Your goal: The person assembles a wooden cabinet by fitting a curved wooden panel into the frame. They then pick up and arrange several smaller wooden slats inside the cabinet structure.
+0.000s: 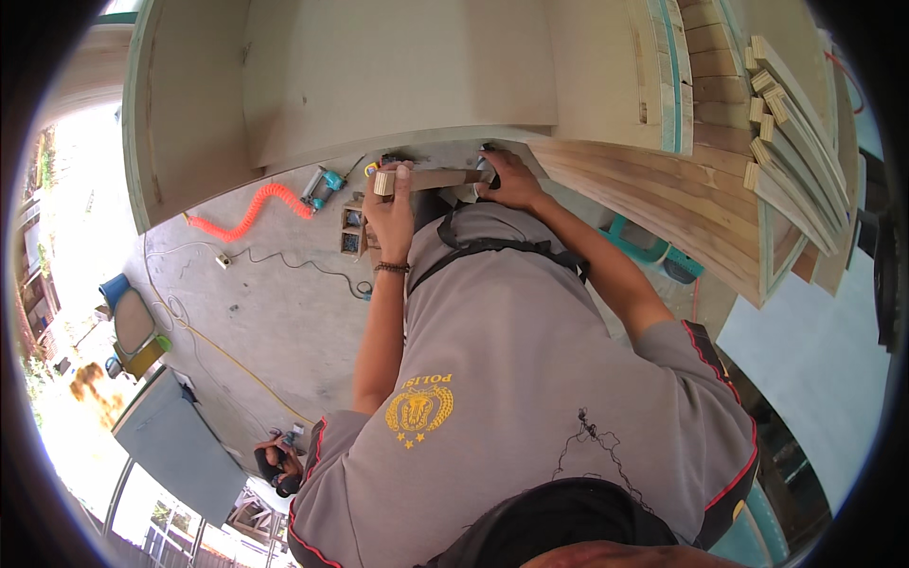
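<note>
A short wooden strip (431,180) lies crosswise in front of my waist, its layered end pointing left. My left hand (390,218) is closed around that left end, thumb on top. At the strip's other end my right hand (513,182) grips a small silver-and-black object (488,168), whose kind I cannot make out. A pale scrap (465,193) shows just under the strip near the right fingers. Right ahead of both hands stands a large plywood cabinet (398,71), its open inside facing me.
An orange coiled hose (256,206) runs to a teal nail gun (324,187) on the concrete floor. Beside my left arm sits a small compartmented box (352,230). Wooden strips (805,156) are stacked at right. Cables cross the floor; another person (281,462) crouches at lower left.
</note>
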Demonstrator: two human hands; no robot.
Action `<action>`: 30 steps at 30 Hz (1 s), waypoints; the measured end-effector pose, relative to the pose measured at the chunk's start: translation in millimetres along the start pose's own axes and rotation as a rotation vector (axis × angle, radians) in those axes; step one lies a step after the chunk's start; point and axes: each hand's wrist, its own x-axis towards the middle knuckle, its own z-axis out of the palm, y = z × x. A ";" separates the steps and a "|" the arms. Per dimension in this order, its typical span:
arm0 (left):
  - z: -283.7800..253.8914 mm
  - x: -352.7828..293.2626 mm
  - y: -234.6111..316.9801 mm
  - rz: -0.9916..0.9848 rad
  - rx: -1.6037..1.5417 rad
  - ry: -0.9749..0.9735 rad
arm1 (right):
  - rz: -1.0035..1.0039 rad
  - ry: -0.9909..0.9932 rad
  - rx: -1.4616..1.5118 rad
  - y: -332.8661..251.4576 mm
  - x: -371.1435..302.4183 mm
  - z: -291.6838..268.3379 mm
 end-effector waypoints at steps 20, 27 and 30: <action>-63.7 26.7 48.7 -0.030 -0.554 -0.281 | 0.013 0.690 -0.123 -84.0 -87.4 -46.3; -83.7 40.3 45.1 -0.090 -0.750 -0.445 | -0.002 0.679 -0.220 -109.2 -120.7 -85.9; -71.9 26.2 70.7 -0.070 -0.778 -0.476 | 0.030 0.696 -0.247 -123.4 -142.2 -107.6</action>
